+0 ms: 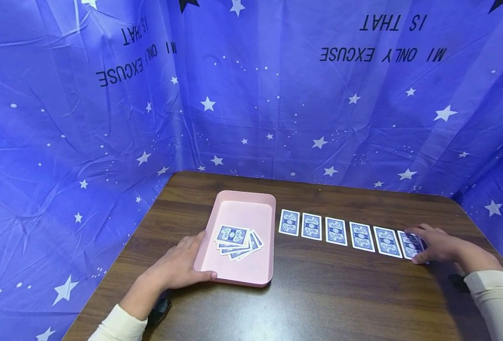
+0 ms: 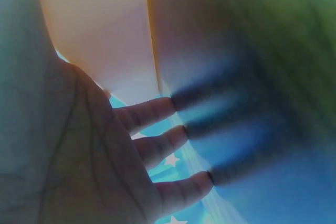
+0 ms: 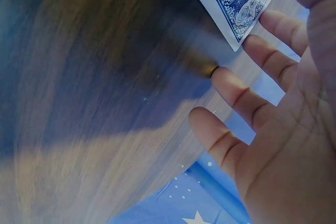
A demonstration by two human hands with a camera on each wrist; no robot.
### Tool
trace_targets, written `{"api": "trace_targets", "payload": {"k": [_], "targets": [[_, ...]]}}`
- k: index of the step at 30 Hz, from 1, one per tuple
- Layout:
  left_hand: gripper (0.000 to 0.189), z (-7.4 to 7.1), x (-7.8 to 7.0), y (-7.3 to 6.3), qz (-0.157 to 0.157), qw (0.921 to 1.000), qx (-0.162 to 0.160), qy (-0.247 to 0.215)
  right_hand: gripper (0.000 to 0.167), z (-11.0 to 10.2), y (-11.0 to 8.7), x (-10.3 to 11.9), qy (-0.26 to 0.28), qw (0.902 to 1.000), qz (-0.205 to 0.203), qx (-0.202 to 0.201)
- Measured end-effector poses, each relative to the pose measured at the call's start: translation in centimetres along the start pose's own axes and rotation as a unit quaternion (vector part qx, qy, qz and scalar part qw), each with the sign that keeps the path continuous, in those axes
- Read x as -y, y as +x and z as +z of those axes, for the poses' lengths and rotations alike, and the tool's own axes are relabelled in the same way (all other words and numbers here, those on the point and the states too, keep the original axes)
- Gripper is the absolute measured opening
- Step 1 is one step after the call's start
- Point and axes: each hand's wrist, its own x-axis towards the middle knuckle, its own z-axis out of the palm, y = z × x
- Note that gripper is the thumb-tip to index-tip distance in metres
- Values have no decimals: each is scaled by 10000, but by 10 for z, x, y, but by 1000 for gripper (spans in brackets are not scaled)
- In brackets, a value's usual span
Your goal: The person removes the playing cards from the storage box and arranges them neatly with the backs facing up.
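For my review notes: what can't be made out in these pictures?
Head view: the fronts of the row of cards, turned face down.
Head view: the lower cards in the tray, mostly covered by those above; their count is unsure.
Head view: part of the rightmost card, behind the right hand.
Right wrist view: the rest of the card, cut off by the top edge.

covered and cut-off parts
the right hand [image 1: 443,247] hides part of the rightmost playing card [image 1: 410,244]; the bench [image 1: 332,293] runs off the lower edge.

High head view; 2 close wrist views.
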Motion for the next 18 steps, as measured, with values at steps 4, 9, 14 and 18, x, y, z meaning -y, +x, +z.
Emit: {"api": "trace_targets", "payload": {"k": [4, 9, 14, 18], "targets": [[120, -1, 0, 0, 1, 10000, 0, 44, 82, 0, 1, -2, -21, 10000, -37, -14], [120, -2, -1, 1, -30, 10000, 36, 52, 82, 1, 1, -7, -21, 10000, -88, 3], [119, -3, -2, 1, -60, 10000, 57, 30, 84, 3, 2, -10, 17, 10000, -63, 60], [119, -3, -2, 1, -47, 10000, 58, 25, 86, 0, 2, -11, 83, 9997, 42, 230]]}}
